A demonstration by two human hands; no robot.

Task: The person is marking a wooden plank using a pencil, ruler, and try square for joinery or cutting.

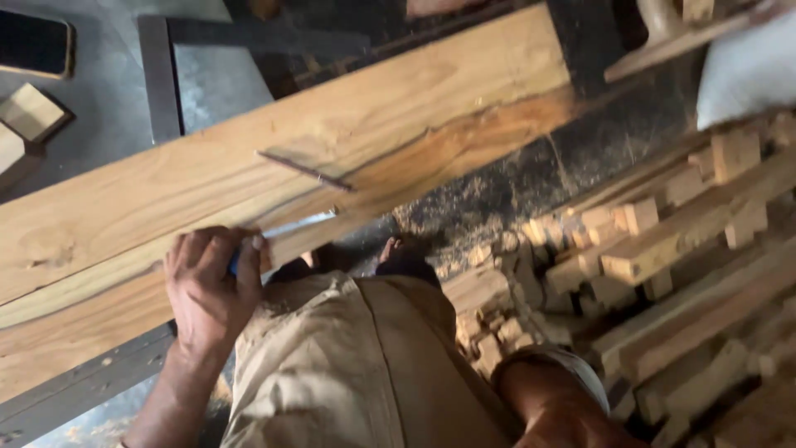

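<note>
I see a long pale wooden plank (274, 158) with a dark split lying across the frame from 8 o'clock up to 1 o'clock, resting on a grey metal table (207, 79). At its near edge my left hand (207, 286) has its fingers (217, 253) curled tight around a slim blue-handled tool (286, 232), tip laid against the wood. My right hand is out of view; only the forearm shows at 5 o'clock. Stacked short wooden offcuts (663, 249) sit at 3 o'clock.
</note>
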